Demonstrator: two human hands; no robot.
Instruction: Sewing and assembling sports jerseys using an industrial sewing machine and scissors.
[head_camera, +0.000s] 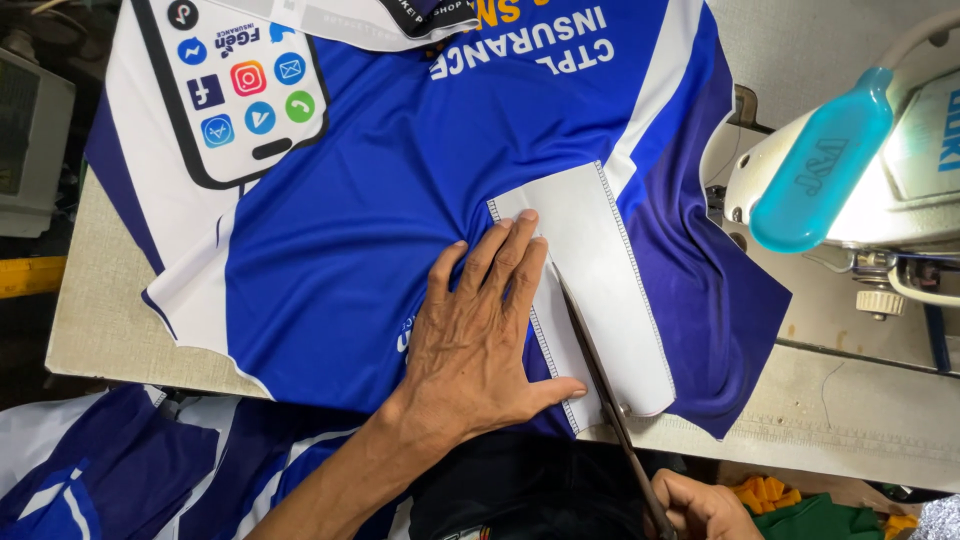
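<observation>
A blue and white printed jersey (400, 190) lies spread on the work table (100, 320). A white stitched placket piece (610, 270) sits on its middle. My left hand (475, 335) presses flat on the jersey with fingers spread, its fingertips at the placket's left edge. My right hand (700, 505) at the bottom edge grips a pair of scissors (600, 370), whose blades run up along the middle of the placket.
A white sewing machine (880, 180) with a turquoise lamp cover (825, 160) stands at the right. More blue and white fabric pieces (130, 470) hang below the table's front edge. Green and orange cloth (800, 510) lies at the bottom right.
</observation>
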